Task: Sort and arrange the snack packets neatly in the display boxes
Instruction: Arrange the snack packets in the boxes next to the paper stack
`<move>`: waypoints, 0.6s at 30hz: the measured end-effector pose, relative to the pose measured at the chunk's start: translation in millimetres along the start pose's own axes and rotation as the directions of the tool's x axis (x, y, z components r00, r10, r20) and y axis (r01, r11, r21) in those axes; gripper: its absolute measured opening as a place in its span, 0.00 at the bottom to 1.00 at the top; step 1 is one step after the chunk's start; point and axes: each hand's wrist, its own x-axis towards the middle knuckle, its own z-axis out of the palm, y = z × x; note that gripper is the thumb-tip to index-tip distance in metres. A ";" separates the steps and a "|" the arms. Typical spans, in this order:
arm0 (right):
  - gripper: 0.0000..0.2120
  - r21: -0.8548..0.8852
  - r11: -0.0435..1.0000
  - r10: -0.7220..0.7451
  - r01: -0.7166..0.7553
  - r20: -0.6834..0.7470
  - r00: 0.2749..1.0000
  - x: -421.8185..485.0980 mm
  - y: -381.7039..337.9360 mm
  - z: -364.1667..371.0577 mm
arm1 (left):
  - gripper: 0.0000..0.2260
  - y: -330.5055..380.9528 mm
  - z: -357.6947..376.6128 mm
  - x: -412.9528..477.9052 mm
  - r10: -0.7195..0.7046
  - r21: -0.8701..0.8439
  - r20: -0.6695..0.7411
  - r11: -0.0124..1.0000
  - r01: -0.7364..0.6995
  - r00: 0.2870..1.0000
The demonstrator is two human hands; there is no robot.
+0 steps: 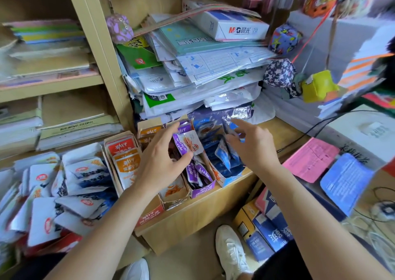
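Snack packet (188,144), purple and white, is pinched between the thumb and fingers of the left hand (162,158), just above the purple display box (203,189) that lies between the two hands. The right hand (252,145) hovers apart from it over the blue display box (226,178), index finger out, gripping nothing that shows. Blue packets (222,153) beneath it stand crooked and crowd the rim, so a careless push would likely tip some over the desk (213,211) edge. Left of the left hand lies a loose heap of white packets (64,183). Beyond the fingertips a slumped paper stack (203,70) overhangs the boxes; a brush could bring it sliding down.
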 end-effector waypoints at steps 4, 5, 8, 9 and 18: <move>0.23 0.032 0.999 -0.024 0.025 -0.027 0.999 -5.2 9.9 -8.5 | 0.33 -5.1 -0.8 -2.1 0.046 -0.009 0.004 0.999 -0.046 0.999; 0.22 0.042 0.999 -0.033 0.034 -0.026 0.999 -6.8 11.4 -9.9 | 0.32 -5.8 -0.3 -2.1 0.053 -0.014 -0.010 0.998 -0.053 0.999; 0.18 0.002 0.998 -0.070 0.070 0.020 0.997 -11.7 14.4 -6.6 | 0.25 -10.9 5.0 2.1 0.103 0.041 -0.080 0.994 -0.100 0.992; 0.17 -0.016 0.996 -0.082 0.083 0.055 0.995 -12.7 13.0 -4.5 | 0.22 -13.3 6.9 4.9 0.120 0.092 -0.094 0.990 -0.111 0.988; 0.22 -0.175 0.957 -0.212 0.232 0.124 0.969 -24.6 -14.0 12.9 | 0.30 -20.3 0.6 7.7 0.034 0.466 0.183 0.877 -0.117 0.983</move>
